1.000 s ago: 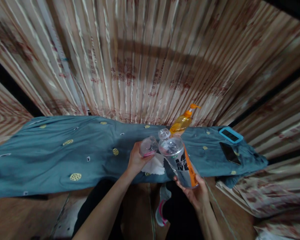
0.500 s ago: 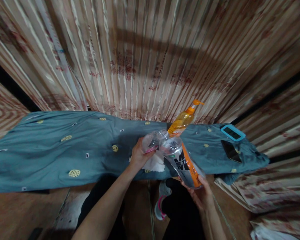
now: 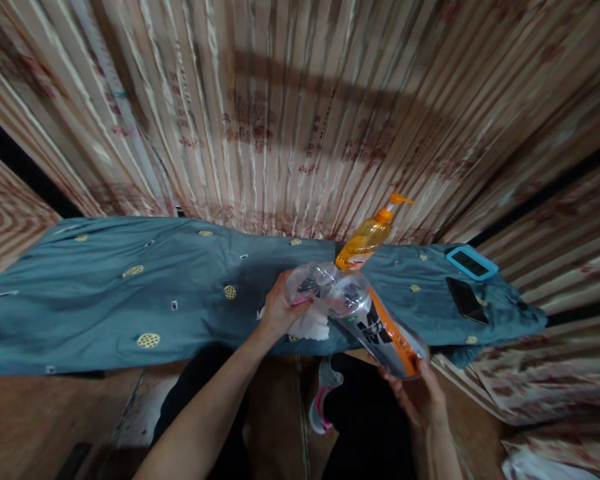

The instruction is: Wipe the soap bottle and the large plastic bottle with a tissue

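My left hand (image 3: 279, 305) is closed around a small clear plastic container (image 3: 303, 280) with some pink at its lower side; its exact kind I cannot make out. My right hand (image 3: 417, 393) grips the base end of a large clear plastic bottle (image 3: 385, 333) with a grey and orange label. The bottle lies tilted, its neck end pointing up-left and meeting the clear container. Whether it is capped I cannot tell. Under the left hand and container, a white tissue or cloth (image 3: 313, 325) rests on the teal bedspread (image 3: 190, 287).
Just behind the bottle stands an orange pump bottle (image 3: 364, 241). Towards the right end are a blue-framed digital timer (image 3: 473, 262) and a dark phone (image 3: 466, 300). A striped, flowered curtain (image 3: 280, 120) hangs behind the covered surface. My legs are below its front edge.
The right hand has moved a little to the right and slightly down, so the labelled bottle leans flatter. The left hand and clear container have stayed nearly in place.
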`<state>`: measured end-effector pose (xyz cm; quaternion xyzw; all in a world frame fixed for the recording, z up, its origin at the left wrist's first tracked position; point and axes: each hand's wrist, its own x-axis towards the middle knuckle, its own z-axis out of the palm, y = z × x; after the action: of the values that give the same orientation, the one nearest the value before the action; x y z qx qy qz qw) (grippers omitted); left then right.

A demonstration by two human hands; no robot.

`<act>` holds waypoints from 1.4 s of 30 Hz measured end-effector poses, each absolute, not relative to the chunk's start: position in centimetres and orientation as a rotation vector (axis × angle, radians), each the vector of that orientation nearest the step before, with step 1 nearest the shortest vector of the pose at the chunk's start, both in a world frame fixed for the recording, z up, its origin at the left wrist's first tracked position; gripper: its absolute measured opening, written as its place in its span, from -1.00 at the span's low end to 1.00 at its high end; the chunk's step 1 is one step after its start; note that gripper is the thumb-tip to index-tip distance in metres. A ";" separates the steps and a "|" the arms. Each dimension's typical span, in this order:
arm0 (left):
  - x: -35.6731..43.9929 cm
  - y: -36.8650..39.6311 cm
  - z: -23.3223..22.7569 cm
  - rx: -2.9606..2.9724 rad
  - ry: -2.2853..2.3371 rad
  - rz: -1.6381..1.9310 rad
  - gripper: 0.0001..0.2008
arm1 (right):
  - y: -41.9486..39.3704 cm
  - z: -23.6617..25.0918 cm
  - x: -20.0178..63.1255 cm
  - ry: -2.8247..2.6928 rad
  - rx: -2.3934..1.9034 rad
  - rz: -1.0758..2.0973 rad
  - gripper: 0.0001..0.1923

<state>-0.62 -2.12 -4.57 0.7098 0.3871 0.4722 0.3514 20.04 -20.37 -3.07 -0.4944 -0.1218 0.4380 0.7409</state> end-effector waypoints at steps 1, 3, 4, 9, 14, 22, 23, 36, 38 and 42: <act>-0.6 -2.1 -4.5 1.838 1.005 1.220 -0.44 | -20.5 -3.0 20.0 -0.261 -1.081 0.962 -0.54; -0.6 -2.1 -4.5 1.839 1.007 1.216 -0.45 | -20.6 -2.8 19.9 -0.255 -1.080 0.978 -0.55; -0.6 -2.1 -4.5 1.840 1.004 1.219 -0.45 | -20.6 -2.7 19.8 -0.253 -1.079 0.990 -0.54; -0.6 -2.1 -4.7 1.854 0.969 1.248 -0.45 | -20.3 -2.3 19.5 -0.235 -1.071 1.040 -0.51; -0.5 -2.0 -4.9 1.853 0.979 1.266 -0.44 | -20.1 -2.3 19.4 -0.229 -1.101 1.043 -0.51; -0.5 -2.1 -4.6 1.846 1.001 1.242 -0.45 | -20.7 -2.4 19.8 -0.241 -1.117 1.025 -0.50; -0.5 -2.0 -4.6 1.850 0.998 1.245 -0.45 | -20.8 -2.5 19.9 -0.242 -1.115 1.026 -0.50; -0.3 -1.8 -4.8 1.804 1.011 1.252 -0.45 | -23.0 -4.6 20.6 -0.279 -1.101 0.905 -0.40; -0.3 -1.8 -4.7 1.788 1.017 1.237 -0.46 | -23.5 -4.9 20.5 -0.311 -1.105 0.882 -0.39; -0.4 -2.0 -4.5 1.765 1.018 1.220 -0.47 | -24.3 -4.4 19.6 -0.364 -1.110 0.850 -0.29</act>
<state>-0.38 -1.95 -4.54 0.6892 0.3974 0.4765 0.3742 19.58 -24.26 -4.39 -0.5080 -0.1665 0.3890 0.7503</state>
